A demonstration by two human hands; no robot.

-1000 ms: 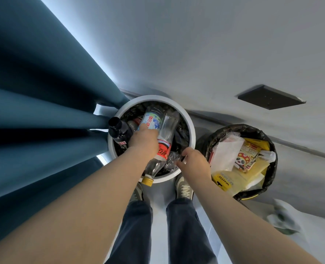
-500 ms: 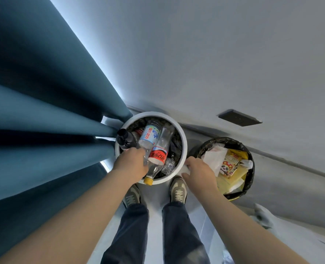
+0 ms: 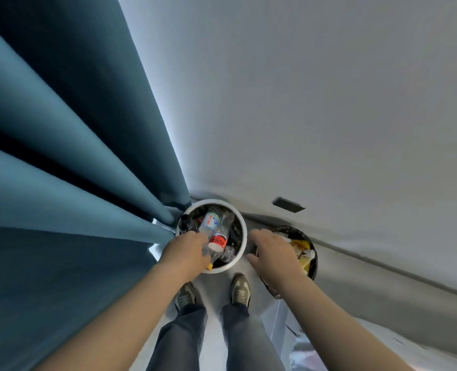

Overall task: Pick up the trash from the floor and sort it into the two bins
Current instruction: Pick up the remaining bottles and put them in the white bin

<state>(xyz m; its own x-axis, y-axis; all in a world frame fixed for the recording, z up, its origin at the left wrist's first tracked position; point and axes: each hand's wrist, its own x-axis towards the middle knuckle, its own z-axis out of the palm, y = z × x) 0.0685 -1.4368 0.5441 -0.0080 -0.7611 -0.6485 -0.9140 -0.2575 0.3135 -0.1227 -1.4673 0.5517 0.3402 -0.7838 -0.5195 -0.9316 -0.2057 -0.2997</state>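
Low in the frame, the left hand point(image 3: 187, 253) lay over bottles point(image 3: 209, 222) at the white bin's point(image 3: 244, 234) lower-left rim; its fingers were hidden, so its grip could not be told. Right of it, the right hand point(image 3: 272, 253), fingers loosely spread and holding nothing, hovered over the black bin point(image 3: 291, 229) of wrappers point(image 3: 300, 246).

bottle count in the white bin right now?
3 visible in the white bin: dark bottle at the left rim, blue-label bottle mid-bin, red-label bottle beside it, neck end by the left hand. Crumpled clear plastic and the hand may hide more.
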